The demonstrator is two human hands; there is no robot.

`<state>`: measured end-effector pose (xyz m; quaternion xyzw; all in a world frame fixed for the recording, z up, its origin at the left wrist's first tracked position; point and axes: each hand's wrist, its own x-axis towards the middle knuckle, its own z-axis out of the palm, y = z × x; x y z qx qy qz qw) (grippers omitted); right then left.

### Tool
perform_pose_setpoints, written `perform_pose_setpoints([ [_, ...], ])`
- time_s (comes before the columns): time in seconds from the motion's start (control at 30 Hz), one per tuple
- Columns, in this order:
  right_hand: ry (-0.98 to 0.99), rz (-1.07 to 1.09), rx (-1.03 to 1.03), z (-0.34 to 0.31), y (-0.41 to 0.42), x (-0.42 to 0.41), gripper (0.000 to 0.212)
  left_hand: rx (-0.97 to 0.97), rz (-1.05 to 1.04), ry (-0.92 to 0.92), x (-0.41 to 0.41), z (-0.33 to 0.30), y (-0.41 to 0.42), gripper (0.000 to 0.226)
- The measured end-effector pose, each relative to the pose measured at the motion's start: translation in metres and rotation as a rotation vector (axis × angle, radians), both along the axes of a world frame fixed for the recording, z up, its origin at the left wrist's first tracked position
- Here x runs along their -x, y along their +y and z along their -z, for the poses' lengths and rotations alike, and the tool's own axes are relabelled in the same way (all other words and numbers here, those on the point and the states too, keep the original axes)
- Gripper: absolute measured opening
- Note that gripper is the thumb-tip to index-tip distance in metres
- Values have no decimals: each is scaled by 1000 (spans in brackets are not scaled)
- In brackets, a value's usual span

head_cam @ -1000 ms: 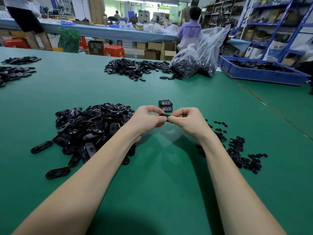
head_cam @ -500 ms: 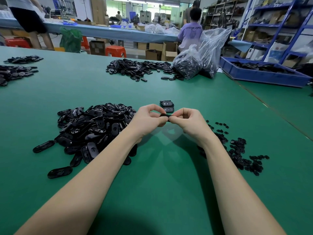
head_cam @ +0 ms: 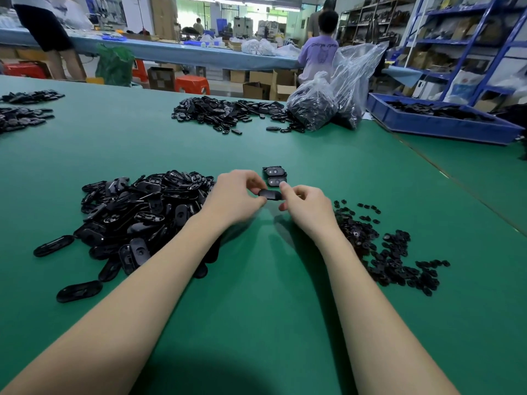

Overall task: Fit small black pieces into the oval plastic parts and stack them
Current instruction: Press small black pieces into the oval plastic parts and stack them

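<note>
Green matting covers the wide table [head_cam: 271, 323], on which everything is laid out under workshop lighting. At the far left edge, two flat scatters of dark parts [head_cam: 22, 109] are seen. Nearer, left of centre, a large heap of oval plastic parts [head_cam: 137, 212] is piled, with a few strays lying apart at its near left side. Just right of that heap the left hand [head_cam: 236, 198] is held above the table, its grip closed by thumb and fingertips on the left end of one oval part [head_cam: 270, 194], which is kept roughly level and clear of the surface. Directly behind this part, two finished ovals [head_cam: 275, 176] are set side by side, touching. The right end of the held part is met by the right hand [head_cam: 308, 208], its fingers curled; whether its grip is pinching the part or only touching it cannot be told. To the right of that hand, a loose spread of small black pieces [head_cam: 387, 252] is found. Farther back, another pile of parts [head_cam: 228, 112] lies beside clear plastic bags [head_cam: 336, 92], and a blue tray [head_cam: 439, 124] is placed at the far right.
</note>
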<state>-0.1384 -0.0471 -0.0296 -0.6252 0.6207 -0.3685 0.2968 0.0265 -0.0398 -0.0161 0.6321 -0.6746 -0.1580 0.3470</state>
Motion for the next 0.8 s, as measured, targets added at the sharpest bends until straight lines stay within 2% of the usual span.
perform_pose_setpoints([
  [0.07, 59, 13, 4, 4, -1, -3, 48, -9, -51, -7, 1, -4, -11, 14],
  [0.27, -6, 98, 19, 8, -4, -5, 66, -54, -137, -66, 11, -11, -47, 14],
  [0.8, 8, 110, 20, 16, -12, -3, 65, -70, -174, -144, 23, -6, -72, 24],
])
